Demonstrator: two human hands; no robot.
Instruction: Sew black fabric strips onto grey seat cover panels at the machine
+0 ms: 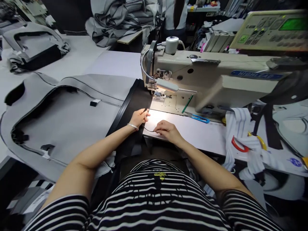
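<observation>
A black fabric panel (134, 106), joined to a large grey sewn cover (72, 118), runs up to the needle area of the sewing machine (207, 73). My left hand (139, 118) is closed on the panel's right edge, just in front of the needle. A thin dark strip (149, 130) bows from that edge across to my right hand (166, 130). The fingertips of my right hand are pinched on the strip, over the white table front. A lamp on the machine lights the spot by the needle.
Blue-handled snips (197, 117) and a green pen-like stick (187, 103) lie on the machine bed. White striped straps (237, 128) and red-handled scissors (239, 146) are at the right. Grey fabric is heaped (125, 19) behind; a person (176, 16) stands beyond the machine.
</observation>
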